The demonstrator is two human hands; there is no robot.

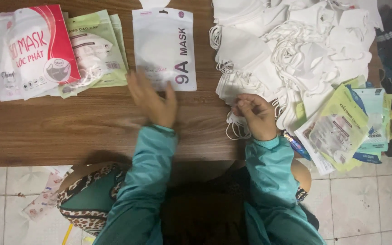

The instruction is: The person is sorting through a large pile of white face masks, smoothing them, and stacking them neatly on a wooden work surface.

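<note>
Blurred with motion, left hand (153, 100) spread flat and released, fingers splayed, over the bottom edge of a white mask packet (165, 47); contact with the packet hard to make out through the blur. Packet flat on the wooden surface (69, 131) near the middle of its far edge, long axis running from far edge to near edge, hang-hole end pointing away, top tab cut off by the frame. Right hand (256, 115) clenched, fingertips pinched on a thin white ear loop at the near edge of a heap of loose white masks (296, 50); which mask the loop belongs to not discernible. Heap filling the far right corner, partly cut off at the top. Red and white packet (30, 50) and green packets (98, 52) overlapping at the far left corner, lower ones mostly hidden. Fanned stack of empty packets (345, 127) hanging over the right edge.
</note>
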